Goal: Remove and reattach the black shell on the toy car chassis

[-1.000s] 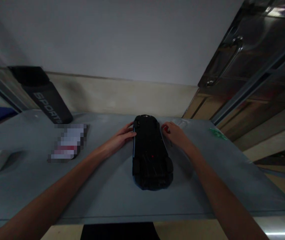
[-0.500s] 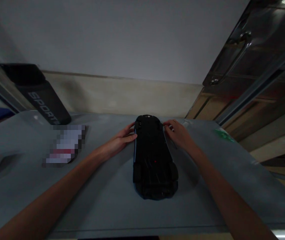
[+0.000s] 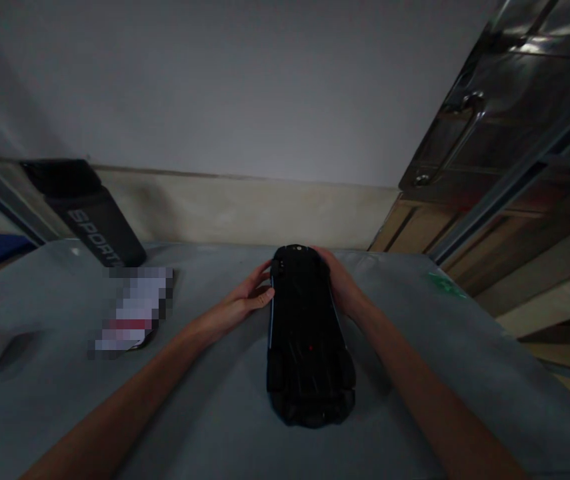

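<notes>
A long black model car with smooth blue edging lies underside up near the middle of a grey, faintly glossy surface, its narrower end toward the pale wall and its broader end toward the person. The left hand is open and loosely curved, thumb and fingers parted against the left flank near the far end; it braces the side and does not wrap round it. The right hand lies along the opposite flank, but its fingers are mostly hidden behind the body, so how far they are closed cannot be told. Holding the car well here calls for light, matched pressure from both sides, since the rounded body beneath would probably rock under a one-sided push, and the slick-looking shell could slide. Fingertips are best set on the firm side edges, clear of the wheels, which might turn. The underside looks matt and hard, with fine ridges and a tiny red spot toward the broad end. Well apart, to the left, leans a dark, angular bottle with pale lettering.
</notes>
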`<action>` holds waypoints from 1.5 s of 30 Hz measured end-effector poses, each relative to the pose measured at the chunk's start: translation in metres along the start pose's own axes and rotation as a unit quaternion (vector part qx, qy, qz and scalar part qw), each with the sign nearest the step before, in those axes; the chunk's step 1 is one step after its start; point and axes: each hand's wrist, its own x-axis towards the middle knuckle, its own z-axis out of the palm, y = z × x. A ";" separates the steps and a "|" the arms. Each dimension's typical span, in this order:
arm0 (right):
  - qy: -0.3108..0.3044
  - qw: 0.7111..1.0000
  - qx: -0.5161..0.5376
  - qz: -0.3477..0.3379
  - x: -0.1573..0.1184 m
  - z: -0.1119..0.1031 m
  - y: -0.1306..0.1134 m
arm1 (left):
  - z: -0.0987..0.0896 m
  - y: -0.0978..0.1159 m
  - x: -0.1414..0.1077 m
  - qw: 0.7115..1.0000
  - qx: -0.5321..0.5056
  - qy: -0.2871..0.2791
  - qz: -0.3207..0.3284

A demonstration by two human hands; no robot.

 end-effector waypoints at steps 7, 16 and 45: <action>-0.055 0.988 0.098 0.107 -0.004 0.011 -0.021 | 0.003 0.008 -0.002 1.000 0.021 -0.002 0.019; -0.101 0.983 0.068 0.134 0.010 0.017 -0.036 | 0.004 0.002 -0.001 0.999 0.010 -0.003 0.044; -0.065 0.988 0.078 0.114 -0.004 0.006 -0.032 | 0.026 0.006 0.000 0.991 -0.109 0.069 -0.028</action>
